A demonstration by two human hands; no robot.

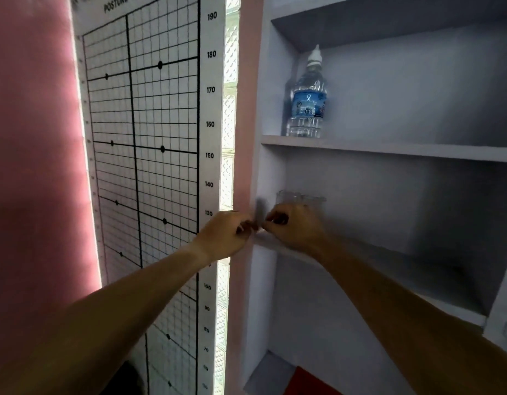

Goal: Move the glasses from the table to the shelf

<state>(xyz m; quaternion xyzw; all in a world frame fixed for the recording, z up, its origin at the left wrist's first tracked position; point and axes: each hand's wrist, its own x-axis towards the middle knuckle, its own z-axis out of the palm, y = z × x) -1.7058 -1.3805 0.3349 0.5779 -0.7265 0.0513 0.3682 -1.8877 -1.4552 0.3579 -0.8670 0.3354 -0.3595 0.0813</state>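
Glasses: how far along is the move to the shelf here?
Done: one glass seems to stand on the middle shelf, below the bottle. In hand: both the left hand and right hand meet at the shelf's front edge beside it, blurred; their hold is unclear. Left: unknown, no table is in view.

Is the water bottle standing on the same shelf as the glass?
No. The water bottle stands on the shelf board above, while the glass is one level lower, behind the right hand.

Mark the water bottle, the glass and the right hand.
water bottle (308, 105), head view, blue label.
glass (300, 198), head view, rim above the knuckles.
right hand (296, 228), head view, back of hand.
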